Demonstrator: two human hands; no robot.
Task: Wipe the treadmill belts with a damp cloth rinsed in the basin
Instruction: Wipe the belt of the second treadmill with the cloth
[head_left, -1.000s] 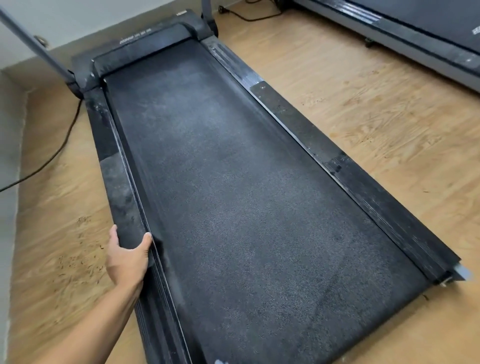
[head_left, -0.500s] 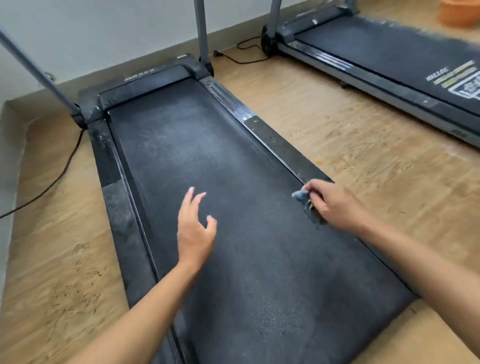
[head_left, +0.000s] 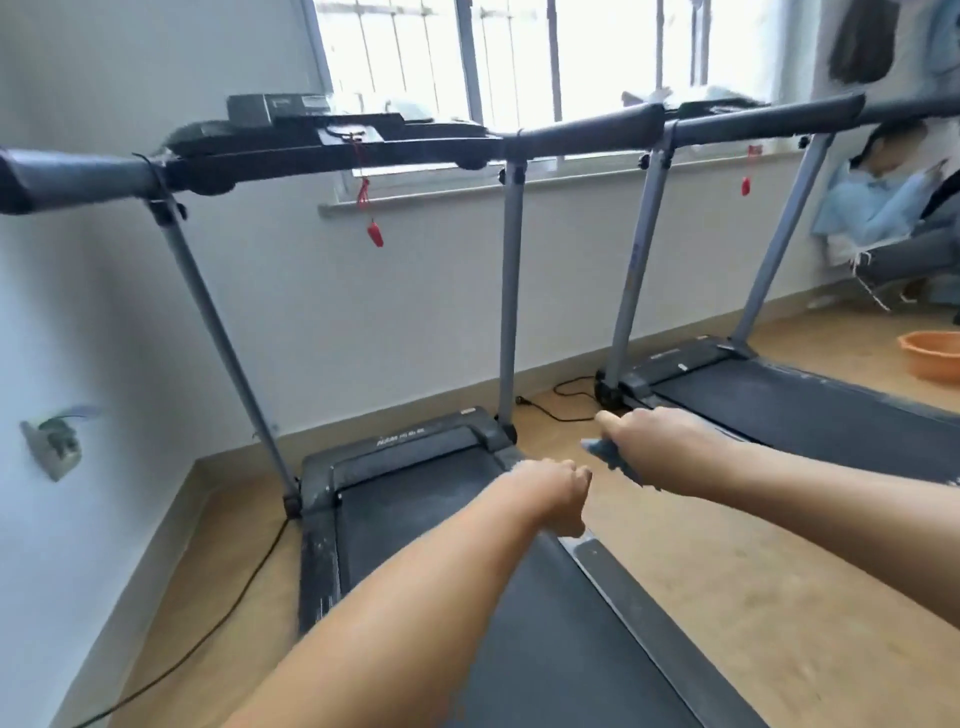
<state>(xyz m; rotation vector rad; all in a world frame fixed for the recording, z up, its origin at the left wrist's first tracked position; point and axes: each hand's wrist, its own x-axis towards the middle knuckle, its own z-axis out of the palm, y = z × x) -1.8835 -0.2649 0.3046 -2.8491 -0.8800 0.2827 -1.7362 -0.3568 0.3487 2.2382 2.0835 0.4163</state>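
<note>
Grey cloth in R hand grip; L hand curled, arms outstretched.

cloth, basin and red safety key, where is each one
cloth (head_left: 610, 457), head view, on the grey-blue fold sticking out of the right hand (head_left: 657, 441)
basin (head_left: 927, 366), head view, on its orange outer wall
red safety key (head_left: 375, 234), head view, on the hanging red clip

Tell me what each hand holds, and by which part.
The right hand grips the blue-grey cloth bunched in its fist, one end poking out. The left hand, fingers curled, holds nothing visible.
</note>
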